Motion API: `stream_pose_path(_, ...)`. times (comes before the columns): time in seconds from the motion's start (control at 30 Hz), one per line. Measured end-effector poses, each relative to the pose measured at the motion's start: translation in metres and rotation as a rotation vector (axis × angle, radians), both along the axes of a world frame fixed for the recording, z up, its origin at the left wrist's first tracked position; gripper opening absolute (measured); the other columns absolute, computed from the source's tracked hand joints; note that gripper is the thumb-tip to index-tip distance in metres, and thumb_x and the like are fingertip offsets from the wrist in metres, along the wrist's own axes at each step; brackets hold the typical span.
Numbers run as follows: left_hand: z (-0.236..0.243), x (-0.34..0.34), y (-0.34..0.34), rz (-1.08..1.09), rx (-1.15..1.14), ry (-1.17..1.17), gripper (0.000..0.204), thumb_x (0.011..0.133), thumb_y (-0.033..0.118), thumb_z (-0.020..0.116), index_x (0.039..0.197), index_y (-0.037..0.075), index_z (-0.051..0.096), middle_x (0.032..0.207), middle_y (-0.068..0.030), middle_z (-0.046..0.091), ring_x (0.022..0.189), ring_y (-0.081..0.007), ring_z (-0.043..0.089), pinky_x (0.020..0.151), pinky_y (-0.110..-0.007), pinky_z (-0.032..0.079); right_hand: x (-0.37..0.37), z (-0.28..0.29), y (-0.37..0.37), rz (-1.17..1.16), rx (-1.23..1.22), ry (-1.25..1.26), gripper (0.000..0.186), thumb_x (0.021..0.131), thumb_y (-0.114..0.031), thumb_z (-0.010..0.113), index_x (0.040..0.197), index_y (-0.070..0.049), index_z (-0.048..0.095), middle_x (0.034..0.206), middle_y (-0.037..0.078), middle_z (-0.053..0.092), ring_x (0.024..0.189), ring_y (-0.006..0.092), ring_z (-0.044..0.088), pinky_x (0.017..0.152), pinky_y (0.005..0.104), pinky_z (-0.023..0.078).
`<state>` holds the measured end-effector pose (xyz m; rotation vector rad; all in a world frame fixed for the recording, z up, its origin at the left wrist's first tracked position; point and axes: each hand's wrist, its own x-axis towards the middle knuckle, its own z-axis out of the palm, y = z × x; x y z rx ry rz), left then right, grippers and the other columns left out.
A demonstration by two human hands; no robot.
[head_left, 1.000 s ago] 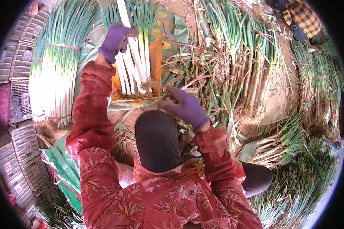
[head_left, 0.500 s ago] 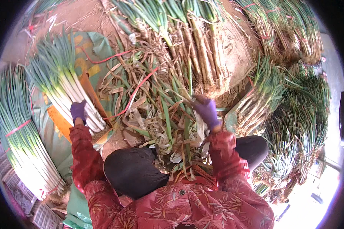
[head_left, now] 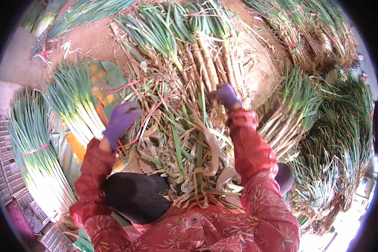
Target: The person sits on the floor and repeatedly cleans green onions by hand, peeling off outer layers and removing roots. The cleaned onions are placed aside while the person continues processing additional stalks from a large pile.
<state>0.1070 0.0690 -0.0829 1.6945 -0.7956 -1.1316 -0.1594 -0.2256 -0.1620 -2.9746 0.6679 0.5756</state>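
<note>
My right hand (head_left: 226, 96), in a purple glove, is closed at the root end of an unpeeled green onion (head_left: 208, 67) in the loose heap ahead of me. Brown outer skins and soil cover these stalks. My left hand (head_left: 121, 122), gloved alike, hovers with nothing in it and its fingers loosely extended, right of the peeled green onions (head_left: 82, 115). Those lie white and clean on an orange support (head_left: 74, 146), their green tops pointing away. Stripped leaves and skins (head_left: 176, 138) are piled between my hands, down to my lap.
A tied bunch of clean green onions (head_left: 42, 168) lies at far left, beside grey plastic crates (head_left: 6, 155). Unpeeled bunches (head_left: 294, 109) and a dark green stack (head_left: 332, 143) stand on the right. A red tie strip (head_left: 149, 115) crosses the peelings.
My left hand has left the peeled green onions and moved right. My right hand has reached forward to the unpeeled stalks. The view has shifted slightly.
</note>
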Motion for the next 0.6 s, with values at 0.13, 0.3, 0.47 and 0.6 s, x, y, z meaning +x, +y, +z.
stream_pose_path(0.13,0.008,-0.053,-0.082,-0.054,0.051,0.235,0.059,0.082,0.055,0.058,0.096,-0.003,0.061,0.072,-0.0094,0.061,0.042,-0.0103,0.051,0.037,-0.023,0.041,-0.058,0.129,0.120,-0.592,0.610,-0.412,0.021,0.075,-0.024,0.074,0.079,-0.007,0.062,0.056,0.000,0.051,0.050,0.0103,0.050,0.042,0.0263,0.043)
stream_pose_path(0.3,-0.050,-0.096,-0.148,0.057,-0.022,0.601,0.059,0.082,0.054,0.059,0.105,0.000,0.062,0.077,-0.0133,0.065,0.041,-0.0150,0.054,0.036,-0.025,0.043,-0.151,0.177,0.263,-0.471,0.547,-0.378,0.035,0.061,-0.022,0.078,0.085,-0.003,0.061,0.060,0.011,0.056,0.051,0.0204,0.055,0.050,0.0334,0.045)
stream_pose_path(0.47,-0.038,-0.121,-0.118,0.220,-0.036,0.800,0.029,0.085,0.039,0.061,0.086,0.010,0.067,0.064,-0.0019,0.061,0.037,-0.0117,0.047,0.034,-0.023,0.033,-0.171,0.177,0.281,-0.878,1.354,-0.373,0.054,0.067,-0.028,0.080,0.110,-0.001,0.060,0.087,0.005,0.064,0.074,0.0139,0.057,0.066,0.0291,0.047)
stream_pose_path(0.6,0.032,-0.133,-0.112,0.173,-0.085,0.793,0.033,0.084,0.052,0.058,0.089,0.019,0.060,0.059,0.0002,0.056,0.039,-0.0133,0.047,0.034,-0.024,0.030,-0.163,0.136,0.279,-0.800,1.820,-1.090,0.055,0.084,-0.026,0.065,0.125,0.004,0.044,0.080,0.010,0.063,0.062,0.0146,0.060,0.050,0.0234,0.047)
